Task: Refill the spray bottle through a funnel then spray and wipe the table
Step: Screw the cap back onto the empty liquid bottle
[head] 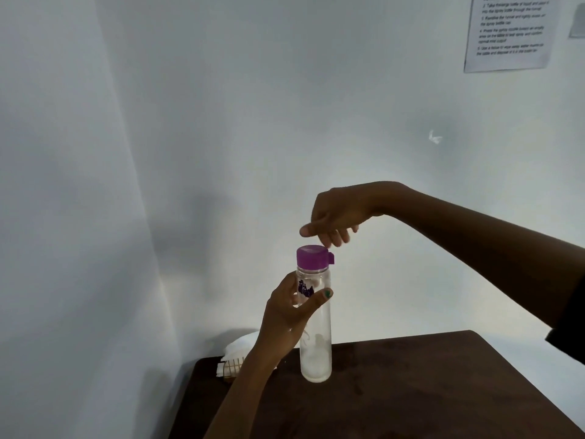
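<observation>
1. Above the dark wooden surface (411,391), the left hand (285,315) holds a tall clear bottle (316,343), fingers clamped round it; contents cannot be told.
2. Its purple cap (311,256) is on.
3. The right hand (335,213) hovers just over the cap, fingers loosely curled, holding nothing.
4. White tissues (240,346) sit in a wire holder behind.

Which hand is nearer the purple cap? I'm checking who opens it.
Right. The right hand hovers just above the purple cap, fingertips close; the left hand grips the bottle lower down.
</observation>
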{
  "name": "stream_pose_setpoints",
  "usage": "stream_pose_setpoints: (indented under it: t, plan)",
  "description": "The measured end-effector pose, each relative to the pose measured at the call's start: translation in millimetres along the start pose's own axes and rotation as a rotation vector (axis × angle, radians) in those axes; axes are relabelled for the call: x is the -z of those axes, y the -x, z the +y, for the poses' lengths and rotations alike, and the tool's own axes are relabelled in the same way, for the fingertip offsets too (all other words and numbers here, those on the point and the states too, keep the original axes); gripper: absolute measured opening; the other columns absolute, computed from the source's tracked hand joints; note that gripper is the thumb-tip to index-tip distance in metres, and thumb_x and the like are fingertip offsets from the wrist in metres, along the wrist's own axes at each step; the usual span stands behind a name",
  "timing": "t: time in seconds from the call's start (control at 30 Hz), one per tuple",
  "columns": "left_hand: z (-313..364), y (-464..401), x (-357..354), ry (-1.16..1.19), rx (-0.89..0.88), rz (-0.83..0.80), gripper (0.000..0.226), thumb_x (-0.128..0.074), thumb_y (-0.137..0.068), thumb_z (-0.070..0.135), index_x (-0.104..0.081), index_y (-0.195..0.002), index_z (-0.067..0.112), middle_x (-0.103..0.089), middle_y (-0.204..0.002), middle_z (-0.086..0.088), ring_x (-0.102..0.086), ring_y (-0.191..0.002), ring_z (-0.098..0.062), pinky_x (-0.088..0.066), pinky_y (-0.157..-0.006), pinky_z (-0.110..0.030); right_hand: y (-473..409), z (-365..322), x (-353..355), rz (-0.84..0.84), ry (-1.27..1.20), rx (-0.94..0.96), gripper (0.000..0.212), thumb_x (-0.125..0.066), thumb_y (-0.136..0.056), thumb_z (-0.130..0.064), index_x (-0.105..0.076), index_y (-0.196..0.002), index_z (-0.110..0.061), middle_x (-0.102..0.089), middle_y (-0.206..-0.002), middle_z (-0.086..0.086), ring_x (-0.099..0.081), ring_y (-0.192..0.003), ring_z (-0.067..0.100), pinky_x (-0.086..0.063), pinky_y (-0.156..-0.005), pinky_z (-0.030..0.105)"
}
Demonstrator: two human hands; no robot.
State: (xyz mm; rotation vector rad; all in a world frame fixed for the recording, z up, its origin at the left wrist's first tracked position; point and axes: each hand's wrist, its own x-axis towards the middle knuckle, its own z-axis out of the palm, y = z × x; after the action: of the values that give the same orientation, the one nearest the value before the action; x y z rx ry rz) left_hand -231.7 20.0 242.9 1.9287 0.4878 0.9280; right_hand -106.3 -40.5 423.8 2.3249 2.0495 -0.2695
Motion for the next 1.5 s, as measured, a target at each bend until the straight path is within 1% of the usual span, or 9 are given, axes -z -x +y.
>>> stream_pose_setpoints:
  t: [0.07, 0.17, 0.4, 0.53, 0.63, 0.83, 1.0, 1.23, 1.5]
  plan:
    - [0, 0, -1, 0.002, 0.001, -0.009, 0.051, -0.062, -0.069, 0.054, -0.055, -0.114, 0.032, -0.065, -0.107, 0.017, -0.062, -0.099, -0.002, -0.046, -0.079, -0.012, 2, 3, 0, 0.037, -0.143, 0.142, 0.016, -0.058, -0.089, -0.026, -0.067, -0.098, -0.017, -0.067, -0.099, 0.001, -0.064, -0.084, 0.012, -0.050, -0.064, 0.022]
    - [-1, 1, -2, -0.002, 0.007, -0.013, 0.046, -0.062, -0.069, 0.055, -0.054, -0.110, 0.037, -0.065, -0.106, 0.018, -0.062, -0.098, -0.002, -0.045, -0.077, -0.011, 7, 2, -2, -0.115, -0.227, 0.219, 0.031, -0.063, -0.085, -0.012, -0.063, -0.114, -0.024, -0.062, -0.116, -0.003, -0.064, -0.089, 0.006, -0.053, -0.072, 0.023]
    - [-5, 2, -4, -0.006, 0.025, -0.002, 0.058, -0.062, -0.067, 0.058, -0.053, -0.118, 0.032, -0.063, -0.112, 0.014, -0.061, -0.102, -0.007, -0.046, -0.081, -0.013, 0, 0, -8, -0.020, 0.163, -0.092, 0.061, -0.039, -0.091, -0.057, -0.069, -0.075, -0.006, -0.070, -0.077, 0.006, -0.064, -0.065, 0.016, -0.050, -0.065, 0.027]
    - [-4, 2, -2, -0.017, 0.013, -0.004, 0.044, -0.063, -0.067, 0.058, -0.052, -0.106, 0.042, -0.063, -0.103, 0.023, -0.062, -0.097, -0.001, -0.045, -0.076, -0.010, 3, 7, -6, -0.029, -0.086, 0.102, 0.022, -0.061, -0.087, -0.029, -0.064, -0.107, -0.021, -0.063, -0.109, 0.000, -0.064, -0.090, 0.017, -0.054, -0.070, 0.026]
    - [-5, 1, -3, -0.014, 0.010, 0.000, 0.048, -0.062, -0.069, 0.054, -0.051, -0.112, 0.036, -0.062, -0.105, 0.020, -0.061, -0.099, -0.004, -0.045, -0.074, -0.007, 3, 7, -10, -0.170, -0.181, 0.196, 0.045, -0.067, -0.082, -0.011, -0.057, -0.121, -0.031, -0.057, -0.122, -0.003, -0.065, -0.093, 0.016, -0.056, -0.078, 0.030]
    - [-13, 2, -9, -0.035, 0.016, -0.011, 0.061, -0.063, -0.067, 0.057, -0.054, -0.120, 0.027, -0.064, -0.111, 0.013, -0.062, -0.100, -0.008, -0.045, -0.070, -0.004, -6, 1, -20, -0.050, 0.140, -0.028, 0.050, -0.049, -0.086, -0.057, -0.066, -0.097, -0.012, -0.069, -0.080, 0.005, -0.064, -0.063, 0.016, -0.052, -0.067, 0.029]
    - [-17, -2, -9, -0.042, 0.025, -0.007, 0.042, -0.069, -0.078, 0.043, -0.054, -0.114, 0.027, -0.062, -0.102, 0.018, -0.061, -0.094, -0.003, -0.044, -0.071, 0.000, -8, 7, -25, -0.106, -0.068, 0.040, 0.046, -0.063, -0.082, -0.044, -0.055, -0.121, -0.020, -0.064, -0.102, 0.003, -0.066, -0.083, 0.019, -0.056, -0.067, 0.028]
    - [-46, -3, -22, -0.040, 0.041, 0.023, 0.060, -0.062, -0.069, 0.055, -0.055, -0.117, 0.021, -0.066, -0.109, 0.006, -0.064, -0.095, -0.014, -0.050, -0.075, -0.012, -28, 20, -55, -0.077, -0.126, 0.086, 0.043, -0.069, -0.081, -0.031, -0.055, -0.119, -0.016, -0.067, -0.103, 0.010, -0.060, -0.064, 0.009, -0.052, -0.061, 0.019]
    - [-116, -20, -51, 0.073, 0.270, -0.056, 0.055, -0.067, -0.080, 0.043, -0.045, -0.127, 0.023, -0.058, -0.123, 0.003, -0.056, -0.115, -0.017, -0.049, -0.094, -0.029, -83, 69, -131, 0.002, -0.295, 0.127, 0.044, -0.074, -0.076, -0.028, -0.052, -0.114, -0.025, -0.059, -0.109, 0.001, -0.055, -0.082, 0.006, -0.047, -0.071, 0.022]
